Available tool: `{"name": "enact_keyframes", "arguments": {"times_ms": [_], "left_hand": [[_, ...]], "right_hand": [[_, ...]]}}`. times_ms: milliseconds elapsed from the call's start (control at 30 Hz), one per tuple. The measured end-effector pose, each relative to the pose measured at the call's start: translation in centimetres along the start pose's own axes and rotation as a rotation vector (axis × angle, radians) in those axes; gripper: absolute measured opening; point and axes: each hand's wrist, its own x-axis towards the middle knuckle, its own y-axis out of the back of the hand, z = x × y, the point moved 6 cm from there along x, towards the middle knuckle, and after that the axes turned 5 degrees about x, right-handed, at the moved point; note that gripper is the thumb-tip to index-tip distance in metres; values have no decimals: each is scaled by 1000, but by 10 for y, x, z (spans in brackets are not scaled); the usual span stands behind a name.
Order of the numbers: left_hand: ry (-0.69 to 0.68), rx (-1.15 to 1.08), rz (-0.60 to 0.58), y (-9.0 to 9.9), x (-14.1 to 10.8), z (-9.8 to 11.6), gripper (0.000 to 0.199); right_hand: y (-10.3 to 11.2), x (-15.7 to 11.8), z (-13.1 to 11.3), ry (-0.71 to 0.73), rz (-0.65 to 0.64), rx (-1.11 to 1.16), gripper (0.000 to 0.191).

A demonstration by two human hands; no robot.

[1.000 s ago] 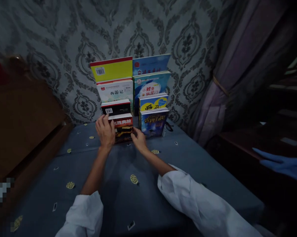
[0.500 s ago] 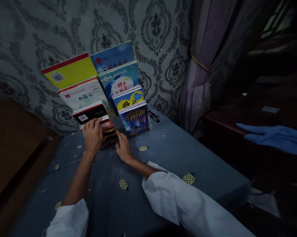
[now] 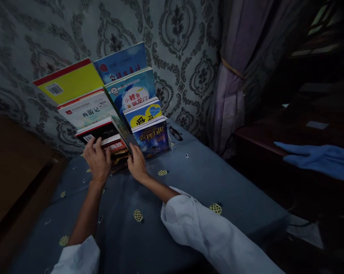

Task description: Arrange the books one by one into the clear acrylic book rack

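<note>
My left hand [image 3: 98, 160] is at the left side of the front-left book [image 3: 120, 156], which has a red cover band and a dark lower part. Its thumb is by that book's edge; the other fingers, loosely bent and apart, reach the black book [image 3: 99, 131] behind. At the right edge of the same front book, my right hand [image 3: 137, 164] has its fingers close together against it. Just right of that hand stands a dark blue book [image 3: 151, 137] with gold lettering. The books stand upright in two stepped columns. My left hand covers part of the front book.
Behind are a white-grey book [image 3: 88, 110], a yellow book [image 3: 74, 82], blue books [image 3: 123, 62] and a yellow-and-blue book [image 3: 144, 116]. Eyeglasses [image 3: 175, 133] lie on the blue tablecloth [image 3: 183, 182]. A patterned wall and purple curtain [image 3: 231, 102] stand behind; a blue glove [image 3: 317, 156] lies right.
The view has shifted slightly, so the books appear further left. My left hand has slid a little leftward off the front book's cover, showing more of it. My right hand stays at its right edge.
</note>
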Motion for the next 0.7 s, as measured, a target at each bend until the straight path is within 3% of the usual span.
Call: {"name": "enact_keyframes", "arguments": {"times_ms": [167,367,500,700], "left_hand": [[224,-177,148,-3,-15,-23,78],[387,-430,163,-18,-28,-36,76],[423,-511,165,-21,-30,-44,70],[412,-509,172,-22,-31,-48,62]], "right_hand": [[-13,27,-9,8,3,92,66],[-24,36,-16,5,29,183,68],[-28,40,-9,-59,27,192,66],[-26,40,-10,-30,25,170,67]]}}
